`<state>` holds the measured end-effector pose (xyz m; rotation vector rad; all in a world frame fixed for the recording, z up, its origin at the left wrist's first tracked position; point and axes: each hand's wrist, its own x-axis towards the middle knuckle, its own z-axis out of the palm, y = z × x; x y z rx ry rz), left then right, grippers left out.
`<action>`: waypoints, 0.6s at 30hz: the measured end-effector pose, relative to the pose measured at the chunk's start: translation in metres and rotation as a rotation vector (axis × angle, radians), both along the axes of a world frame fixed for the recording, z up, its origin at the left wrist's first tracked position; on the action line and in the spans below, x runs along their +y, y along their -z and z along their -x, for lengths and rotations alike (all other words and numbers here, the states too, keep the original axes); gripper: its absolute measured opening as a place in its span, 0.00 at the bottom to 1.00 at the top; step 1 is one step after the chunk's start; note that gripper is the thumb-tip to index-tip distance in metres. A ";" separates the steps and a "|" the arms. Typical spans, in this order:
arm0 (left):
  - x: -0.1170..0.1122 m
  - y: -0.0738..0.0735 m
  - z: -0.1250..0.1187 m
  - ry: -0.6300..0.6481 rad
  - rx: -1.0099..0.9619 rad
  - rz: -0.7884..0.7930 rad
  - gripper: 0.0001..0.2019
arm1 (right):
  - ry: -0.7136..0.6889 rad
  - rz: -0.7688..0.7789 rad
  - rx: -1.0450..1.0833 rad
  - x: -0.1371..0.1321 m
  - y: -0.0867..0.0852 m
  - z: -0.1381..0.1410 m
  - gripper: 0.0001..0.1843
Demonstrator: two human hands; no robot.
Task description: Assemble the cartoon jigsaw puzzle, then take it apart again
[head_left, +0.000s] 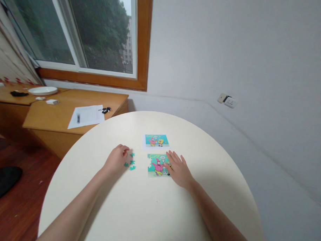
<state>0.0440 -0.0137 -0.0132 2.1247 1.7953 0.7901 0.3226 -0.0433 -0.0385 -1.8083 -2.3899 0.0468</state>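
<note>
A small cartoon jigsaw puzzle point(157, 164) lies near the middle of a round cream table point(142, 212). My right hand point(179, 170) rests flat on its right part, fingers stretched out. Just behind the puzzle lies a reference picture card point(156, 140) with the same cartoon. Left of the puzzle, a few loose teal puzzle pieces point(131, 163) are scattered. My left hand point(117, 159) sits by them with its fingers curled down onto the pieces; what is inside the fingers is hidden.
A low wooden cabinet point(57, 118) stands at the left under a window, bearing a sheet of paper point(86, 116), keys point(106, 109), and a white plate point(43, 91). A wall socket point(227, 101) is at the right. A dark object point(6, 178) lies on the wooden floor.
</note>
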 end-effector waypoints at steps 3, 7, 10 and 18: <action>0.001 0.003 0.001 0.028 0.040 0.013 0.15 | -0.001 -0.003 0.004 0.001 0.003 -0.002 0.28; -0.004 -0.002 -0.007 0.046 0.113 0.065 0.15 | 0.002 0.001 0.012 0.002 0.003 -0.002 0.28; -0.006 -0.004 -0.011 0.032 0.146 0.081 0.13 | 0.003 0.013 0.017 0.002 0.002 -0.001 0.28; -0.003 0.002 -0.009 0.047 0.134 0.085 0.14 | -0.003 0.023 0.034 0.002 0.000 -0.002 0.28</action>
